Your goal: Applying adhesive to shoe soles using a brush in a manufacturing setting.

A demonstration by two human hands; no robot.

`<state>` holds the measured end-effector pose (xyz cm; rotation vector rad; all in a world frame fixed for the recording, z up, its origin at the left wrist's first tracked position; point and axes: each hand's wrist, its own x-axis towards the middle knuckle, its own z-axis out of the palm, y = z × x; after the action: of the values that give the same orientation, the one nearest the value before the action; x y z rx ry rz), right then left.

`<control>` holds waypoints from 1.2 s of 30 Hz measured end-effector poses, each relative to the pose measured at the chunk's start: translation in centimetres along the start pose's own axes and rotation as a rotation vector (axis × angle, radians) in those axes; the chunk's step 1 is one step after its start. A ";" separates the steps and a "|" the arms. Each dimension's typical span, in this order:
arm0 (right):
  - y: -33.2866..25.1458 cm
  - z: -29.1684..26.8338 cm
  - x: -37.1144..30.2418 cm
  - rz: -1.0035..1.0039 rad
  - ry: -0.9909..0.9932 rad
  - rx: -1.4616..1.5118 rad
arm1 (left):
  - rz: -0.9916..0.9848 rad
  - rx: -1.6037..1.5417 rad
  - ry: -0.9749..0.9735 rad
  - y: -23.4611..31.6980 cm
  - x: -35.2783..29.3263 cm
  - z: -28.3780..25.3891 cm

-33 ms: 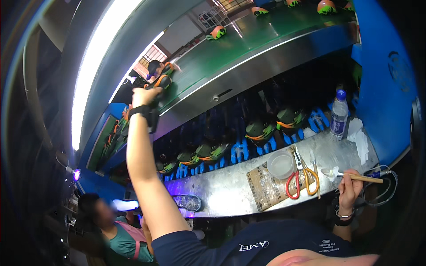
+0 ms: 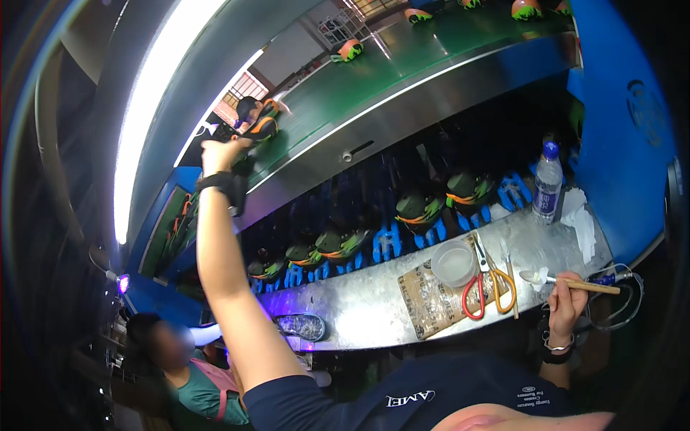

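Note:
My left hand [image 2: 223, 154] is stretched out to the far left, beside the near end of the green conveyor belt. Its fingers look closed, and a dark shape [image 2: 239, 188] hangs just beyond the wrist; I cannot make out what is gripped. Right by the fingers, black shoes with orange trim [image 2: 263, 128] sit on the belt. At the lower right, my right hand [image 2: 566, 307] pinches a brush [image 2: 586, 286] by its pale wooden handle. The brush head points left, with a white clump [image 2: 540, 278] beside it over the metal ledge.
Scissors with red and orange handles [image 2: 496, 287] and a clear bowl [image 2: 453, 264] lie on brown paper [image 2: 424, 305]. A bottle [image 2: 548, 183] stands at the right. Dark-green shoes [image 2: 420, 208] sit on blue racks behind the ledge [image 2: 366, 309]. Another person [image 2: 208, 388] works at lower left.
My left hand and forearm have shifted slightly left, away from the black shoes on the belt, and the dark shape has moved along. The right hand and brush stay nearly still.

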<state>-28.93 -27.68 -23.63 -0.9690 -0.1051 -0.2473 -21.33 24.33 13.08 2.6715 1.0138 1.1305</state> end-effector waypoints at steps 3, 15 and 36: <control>-0.3 0.2 -0.1 0.011 0.007 -0.026 | -0.042 -0.244 0.089 0.1 0.0 -6.0; -0.9 3.5 -0.8 0.111 -0.052 0.138 | 0.283 -0.853 -0.092 -0.9 -4.3 -3.0; 0.2 8.0 -0.2 0.052 -0.446 0.038 | 0.013 -1.863 -0.684 -7.6 -21.1 1.2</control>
<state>-28.90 -20.92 -19.37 -0.9753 -0.4898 0.0219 -35.51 17.82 -3.10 1.1951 -0.2655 0.4501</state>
